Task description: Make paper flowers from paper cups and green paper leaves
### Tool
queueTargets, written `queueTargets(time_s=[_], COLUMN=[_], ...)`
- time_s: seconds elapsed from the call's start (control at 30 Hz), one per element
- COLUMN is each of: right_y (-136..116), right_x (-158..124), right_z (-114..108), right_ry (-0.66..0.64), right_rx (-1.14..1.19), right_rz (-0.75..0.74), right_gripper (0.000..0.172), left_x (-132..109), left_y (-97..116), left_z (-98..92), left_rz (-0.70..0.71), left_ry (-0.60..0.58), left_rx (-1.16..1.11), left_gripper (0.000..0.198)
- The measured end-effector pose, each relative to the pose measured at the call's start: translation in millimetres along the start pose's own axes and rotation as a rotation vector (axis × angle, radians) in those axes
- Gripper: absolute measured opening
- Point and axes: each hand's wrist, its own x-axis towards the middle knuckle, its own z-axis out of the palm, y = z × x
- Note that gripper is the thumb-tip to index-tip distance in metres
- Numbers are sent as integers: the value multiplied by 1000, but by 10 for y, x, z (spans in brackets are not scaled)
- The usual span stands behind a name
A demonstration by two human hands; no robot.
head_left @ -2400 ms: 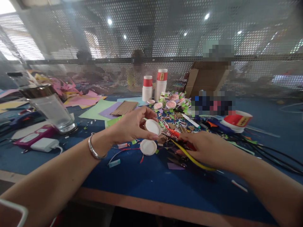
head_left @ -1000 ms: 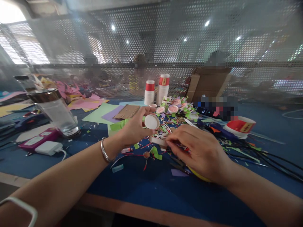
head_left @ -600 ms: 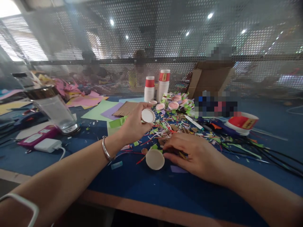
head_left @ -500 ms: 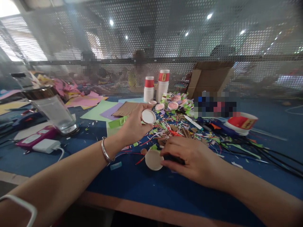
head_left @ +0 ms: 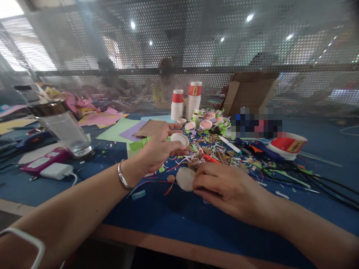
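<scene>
My left hand (head_left: 161, 147) is raised over the blue table, its thumb and fingers around a small white round piece with a raised rim, like a paper cup base (head_left: 179, 140). The fingers behind this piece are stretched out. Closer to the table's front edge, my right hand (head_left: 221, 183) pinches the right edge of a flat pale disc (head_left: 185, 179). Its thumb and fingertips are pressed together there. Paper scraps (head_left: 202, 145) in many colours lie beyond both hands. An orange-handled tool (head_left: 209, 157) is partly hidden behind my right hand.
Stacked paper cups (head_left: 195, 99) stand at the back beside decorated round pieces (head_left: 206, 124). On the left are a glass bottle (head_left: 66, 130), a purple box (head_left: 46, 160) and coloured paper (head_left: 114, 130). A red-and-white cup (head_left: 288, 145) and black cables (head_left: 319, 186) are on the right.
The pale disc in my right hand has risen and moved slightly right. My left hand has tipped its white piece flatter and shifted it slightly right, with fingers straighter.
</scene>
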Motion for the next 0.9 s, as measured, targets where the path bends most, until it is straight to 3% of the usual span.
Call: queueTargets(time_s=[0.17,0.23,0.47,0.6,0.73,0.9], right_y=[40,75,147,148,141,141], right_x=[-17,-15,-4,-1,10,18], right_z=[-73,-81,-72,-30,-3,-27], right_ry=[283,341,284,269,280,450], right_rx=[-78,-164,-335,-352,-306,-228], right_rz=[-14,-1,-11,-20,-17,64], right_gripper=[10,8,16,18,17,9], left_x=[-37,-49,-145,-181,-167,-180], left_y=[83,87,0,-113,-209,-195], left_z=[38,52,142,175,143,102], left_rz=[-102,-129,-107,10,262,485], left_ry=[-2,-24,-194,-259,-259,-199], left_rx=[-22,-11,32,188,382,548], left_gripper=[36,29,29,36,41,55])
